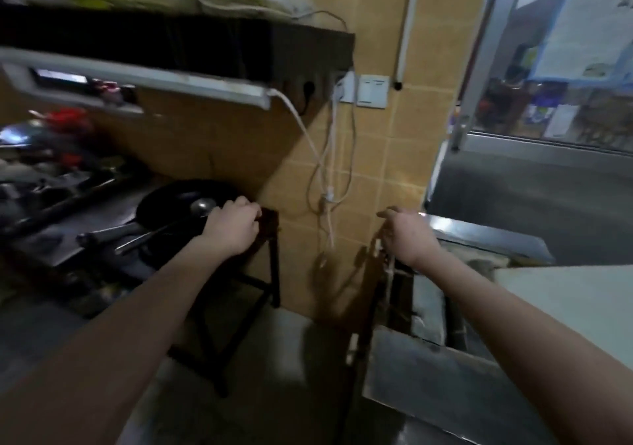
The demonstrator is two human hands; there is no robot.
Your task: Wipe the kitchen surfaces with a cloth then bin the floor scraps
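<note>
The picture is blurred by motion. My left hand [230, 229] lies curled over the far right corner of the black stove stand [272, 273], beside a black pan [171, 201] that holds a metal ladle [202, 206]. My right hand [407, 235] hovers at the left end of a steel counter [479, 235], fingers bent downward. A pale strip [388, 266] hangs just under that hand; I cannot tell whether the fingers hold it or what it is. No cloth shows clearly. The pale floor [274, 359] lies between the two units, and no scraps stand out on it.
A dark range hood [171, 44] juts out overhead at the left. White cables [325, 170] dangle from wall sockets [371, 90] down the tan tiled wall. Cluttered cookware sits at the far left. A glass-fronted cabinet [565, 68] stands at the upper right.
</note>
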